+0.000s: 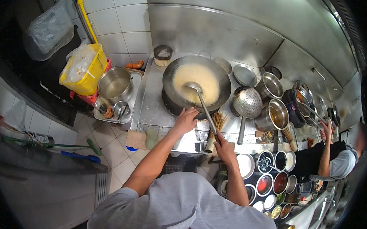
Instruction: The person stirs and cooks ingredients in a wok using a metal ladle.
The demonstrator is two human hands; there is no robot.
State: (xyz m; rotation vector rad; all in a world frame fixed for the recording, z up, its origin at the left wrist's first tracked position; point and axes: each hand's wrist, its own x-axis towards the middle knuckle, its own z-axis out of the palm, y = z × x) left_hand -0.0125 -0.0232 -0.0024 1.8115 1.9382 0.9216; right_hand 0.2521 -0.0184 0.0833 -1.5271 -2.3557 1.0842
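My right hand [225, 148] is wrapped round the long handle of a ladle [206, 109]. The ladle's bowl rests in a pale, cloudy liquid [198, 74] inside a large dark wok [171, 75] on the stove. At the wok's near rim is my left hand [186, 120], fingers stretched out and apart; whether they touch the rim I cannot tell. A bamboo brush [219, 123] lies just right of the ladle's handle. Beside the wok, a perforated strainer [247, 103] points its handle toward me.
Metal pots [269, 85] stand right of the strainer, and several seasoning bowls [264, 185] fill the counter below. On the left are a steel pot [115, 85] on a tray and a yellow basket [87, 69]. A co-worker [331, 160] works at the far right.
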